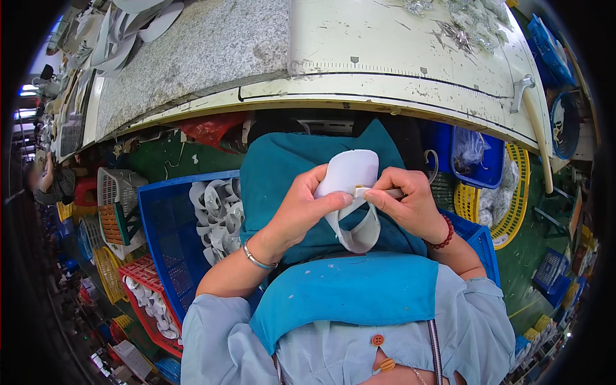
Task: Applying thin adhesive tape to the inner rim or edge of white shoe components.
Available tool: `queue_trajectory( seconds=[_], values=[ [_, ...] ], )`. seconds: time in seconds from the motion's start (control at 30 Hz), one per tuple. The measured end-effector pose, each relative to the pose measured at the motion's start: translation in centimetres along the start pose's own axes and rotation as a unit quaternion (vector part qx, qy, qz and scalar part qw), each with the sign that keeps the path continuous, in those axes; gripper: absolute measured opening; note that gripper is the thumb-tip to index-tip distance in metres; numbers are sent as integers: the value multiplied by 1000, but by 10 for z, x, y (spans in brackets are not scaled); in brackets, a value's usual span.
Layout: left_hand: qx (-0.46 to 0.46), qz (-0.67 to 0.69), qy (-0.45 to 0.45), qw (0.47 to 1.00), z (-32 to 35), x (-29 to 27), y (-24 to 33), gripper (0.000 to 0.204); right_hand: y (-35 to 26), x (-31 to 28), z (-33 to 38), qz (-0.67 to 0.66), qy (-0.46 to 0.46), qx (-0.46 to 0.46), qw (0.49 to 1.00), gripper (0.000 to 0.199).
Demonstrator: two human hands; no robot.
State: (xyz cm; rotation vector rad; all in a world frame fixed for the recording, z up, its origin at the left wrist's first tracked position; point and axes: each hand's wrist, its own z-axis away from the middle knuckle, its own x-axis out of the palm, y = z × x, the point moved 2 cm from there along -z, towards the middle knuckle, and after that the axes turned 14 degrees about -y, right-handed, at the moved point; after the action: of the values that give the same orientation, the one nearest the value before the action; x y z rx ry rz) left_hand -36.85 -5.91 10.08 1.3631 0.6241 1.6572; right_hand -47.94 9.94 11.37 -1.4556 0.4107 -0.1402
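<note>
Over my lap, my left hand (311, 197) is closed around a white curved piece (354, 168), with a broad rounded flap on top and a strap-like loop at the lower end. Its thumb presses on the near face. My right hand (405, 196) pinches a small tool with a light tip (360, 191) against the middle of the piece. Most of the tool is hidden in the fingers, so its kind cannot be told. A curved metal hook (434, 164) shows beside that hand; whether it belongs to the tool is unclear. A teal apron (282, 173) covers my lap.
Ahead stands a white worktable (385, 77) with a grey stone slab (212, 51). A hammer (532, 109) hangs over its right edge. Blue crate (168, 247) and red crate (138, 264) at left hold white pieces; a yellow basket (513, 221) stands right.
</note>
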Motion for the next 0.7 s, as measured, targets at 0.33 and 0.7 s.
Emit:
queue_trajectory(
  seconds=[0.33,0.7],
  values=[
    [6,-3,-3,1000,-1,4,-1,44,-7,5,0,90,19,-42,995,20],
    [-14,70,-3,997,-3,0,-8,35,7,-1,9,-59,-29,15,998,15]
  ],
)
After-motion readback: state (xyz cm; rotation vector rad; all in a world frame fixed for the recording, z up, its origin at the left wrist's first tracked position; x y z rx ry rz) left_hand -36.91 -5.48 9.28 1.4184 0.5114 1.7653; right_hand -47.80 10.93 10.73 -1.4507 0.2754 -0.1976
